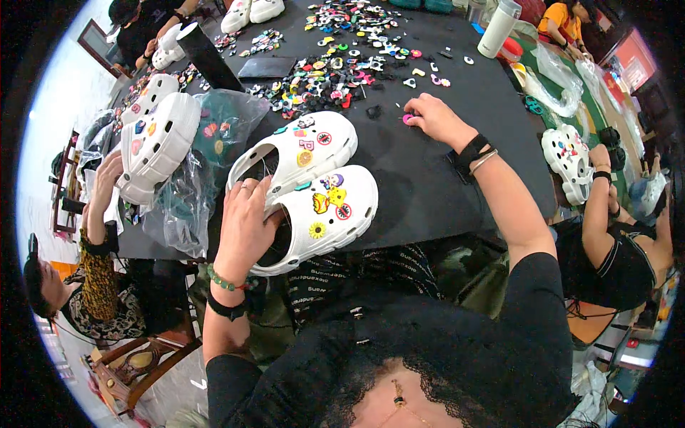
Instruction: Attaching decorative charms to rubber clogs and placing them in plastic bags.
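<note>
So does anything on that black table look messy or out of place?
Nothing looks damaged. The small colourful charms lie scattered loose over the black table, a working mess rather than a spill. The left hand steadies a white clog; the right hand touches a pink charm.

**Concealed and indistinct items, head view**

The left hand (246, 221) covers the heel opening of the nearer white clog (321, 217); its fingertips go inside the shoe and cannot be seen. The right hand (437, 118) hides most of a small pink charm (407, 119); its shape cannot be made out, nor whether the fingers pinch it or merely touch it. The heap of charms (335, 64) on the worktop (442, 178) is too small to tell piece by piece. The contents of the clear plastic bag (193, 192) are blurred by the film. The worktop's near edge is hidden behind the person's arms and clothing. The far pair of shoes (251, 11) is cut off by the top edge.
</note>
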`<state>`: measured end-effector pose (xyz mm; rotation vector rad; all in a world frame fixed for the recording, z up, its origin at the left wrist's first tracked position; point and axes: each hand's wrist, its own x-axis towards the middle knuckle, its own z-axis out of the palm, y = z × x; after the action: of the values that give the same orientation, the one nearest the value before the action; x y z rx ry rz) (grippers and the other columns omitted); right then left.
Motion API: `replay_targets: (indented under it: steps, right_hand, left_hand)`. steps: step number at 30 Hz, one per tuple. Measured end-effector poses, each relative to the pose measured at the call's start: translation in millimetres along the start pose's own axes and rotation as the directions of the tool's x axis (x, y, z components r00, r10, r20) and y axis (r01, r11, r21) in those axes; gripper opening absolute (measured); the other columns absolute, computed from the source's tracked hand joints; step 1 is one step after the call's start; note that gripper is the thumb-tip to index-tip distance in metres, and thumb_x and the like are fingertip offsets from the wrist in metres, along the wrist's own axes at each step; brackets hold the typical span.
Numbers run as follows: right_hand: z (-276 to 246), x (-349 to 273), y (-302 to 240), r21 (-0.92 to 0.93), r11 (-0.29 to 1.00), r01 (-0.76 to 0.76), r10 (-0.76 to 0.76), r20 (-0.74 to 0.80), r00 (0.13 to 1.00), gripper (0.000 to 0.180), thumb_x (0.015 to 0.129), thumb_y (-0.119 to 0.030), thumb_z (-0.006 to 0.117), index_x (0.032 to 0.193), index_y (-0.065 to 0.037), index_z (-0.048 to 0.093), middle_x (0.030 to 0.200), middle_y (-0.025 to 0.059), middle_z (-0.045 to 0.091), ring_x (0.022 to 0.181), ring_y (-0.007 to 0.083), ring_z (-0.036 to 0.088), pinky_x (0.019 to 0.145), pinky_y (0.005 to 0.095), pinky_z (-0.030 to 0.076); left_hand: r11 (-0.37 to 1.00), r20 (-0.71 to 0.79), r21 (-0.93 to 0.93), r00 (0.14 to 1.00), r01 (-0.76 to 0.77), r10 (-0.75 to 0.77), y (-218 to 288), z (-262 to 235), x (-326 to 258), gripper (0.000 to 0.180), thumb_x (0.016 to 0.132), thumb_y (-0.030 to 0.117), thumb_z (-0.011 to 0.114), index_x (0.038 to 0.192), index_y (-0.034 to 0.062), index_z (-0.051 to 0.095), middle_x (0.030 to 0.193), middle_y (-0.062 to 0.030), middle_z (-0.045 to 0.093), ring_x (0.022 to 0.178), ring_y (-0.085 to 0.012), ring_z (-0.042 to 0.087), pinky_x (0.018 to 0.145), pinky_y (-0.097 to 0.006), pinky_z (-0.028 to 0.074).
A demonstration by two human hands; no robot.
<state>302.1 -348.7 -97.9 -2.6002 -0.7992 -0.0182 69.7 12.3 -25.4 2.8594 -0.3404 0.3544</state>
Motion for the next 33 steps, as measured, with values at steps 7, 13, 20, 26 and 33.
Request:
replay_targets:
  steps: [7, 13, 20, 26, 33]
  right_hand:
    - [-10.5, -10.9, -14.0, 0.046, 0.996, 0.08, -0.076, -0.082, 0.994, 0.021, 0.083, -0.011, 0.073, 0.091, -0.004, 0.055, 0.089, 0.0156, 0.058, 0.087, 0.036, 0.06, 0.077, 0.0442, 0.048]
    - [-18.4, -34.7, -40.5, 0.089, 0.993, 0.077, -0.068, -0.1, 0.993, 0.019, 0.083, -0.004, 0.07, 0.094, -0.001, 0.055, 0.085, 0.0149, 0.059, 0.08, 0.0316, 0.061, 0.072, 0.0415, 0.049]
    - [-18.4, -53.6, -47.3, 0.041, 0.992, 0.116, -0.12, 0.144, 0.982, 0.022, 0.086, -0.008, 0.069, 0.107, -0.004, 0.063, 0.1, 0.0163, 0.059, 0.096, 0.0361, 0.061, 0.084, 0.0421, 0.051]
    - [-16.7, -50.7, -38.1, 0.093, 0.981, 0.172, -0.182, 0.117, 0.976, 0.024, 0.08, 0.004, 0.069, 0.102, -0.002, 0.062, 0.1, 0.0128, 0.058, 0.092, 0.0315, 0.062, 0.081, 0.0391, 0.05]
    - [-14.3, -52.2, -35.6, 0.087, 0.977, 0.196, -0.205, 0.11, 0.973, 0.033, 0.073, 0.008, 0.072, 0.102, -0.003, 0.059, 0.101, 0.013, 0.058, 0.09, 0.0333, 0.06, 0.076, 0.0401, 0.051]
  left_hand:
    - [0.993, -0.061, -0.077, 0.995, -0.088, 0.083, -7.4, 2.6, 0.4, 0.04, 0.068, 0.003, 0.076, 0.107, -0.0018, 0.066, 0.098, -0.0129, 0.063, 0.1, -0.034, 0.058, 0.089, -0.043, 0.045]
    - [0.974, -0.062, -0.081, 0.977, -0.21, 0.205, -10.5, 1.9, -2.3, 0.04, 0.067, 0.004, 0.077, 0.106, 0.003, 0.071, 0.089, -0.0069, 0.061, 0.091, -0.0275, 0.058, 0.086, -0.041, 0.045]
    - [0.976, -0.028, -0.141, 0.987, -0.163, 0.161, -13.2, -0.4, 4.9, 0.045, 0.067, 0.008, 0.08, 0.109, -0.0001, 0.068, 0.095, -0.0102, 0.061, 0.096, -0.0303, 0.058, 0.089, -0.041, 0.045]
    - [0.983, -0.004, -0.123, 0.991, -0.133, 0.134, -13.7, -3.4, 5.7, 0.056, 0.067, 0.011, 0.082, 0.118, -0.0027, 0.063, 0.104, -0.0147, 0.061, 0.104, -0.0338, 0.056, 0.093, -0.042, 0.045]
    - [0.989, 0.015, -0.091, 0.993, -0.115, 0.117, -10.8, -1.8, 3.6, 0.057, 0.07, 0.012, 0.082, 0.122, -0.0023, 0.062, 0.105, -0.0147, 0.061, 0.107, -0.0343, 0.055, 0.096, -0.042, 0.044]
